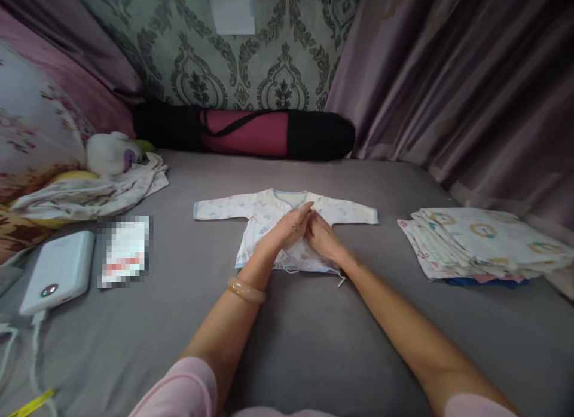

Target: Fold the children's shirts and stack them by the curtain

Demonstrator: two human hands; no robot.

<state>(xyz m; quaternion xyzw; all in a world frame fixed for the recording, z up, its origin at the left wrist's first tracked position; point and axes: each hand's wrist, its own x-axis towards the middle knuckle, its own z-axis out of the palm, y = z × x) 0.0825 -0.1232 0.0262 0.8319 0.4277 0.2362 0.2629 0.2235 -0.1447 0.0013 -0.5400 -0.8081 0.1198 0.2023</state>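
A small white baby shirt with blue trim lies on the grey sheet, both sleeves stretched out to the sides. My left hand rests over the middle of its chest, wearing a bangle at the wrist. My right hand meets it there, on the shirt's right half. The fingers of both hands are bent in close together; what they pinch, if anything, is too small to tell. Thin white ties hang near the lower hem.
A folded cloth stack sits at the right. On the left are a white power bank with a cable, a blurred packet and a plush toy. A black and red roll bag lies along the wall.
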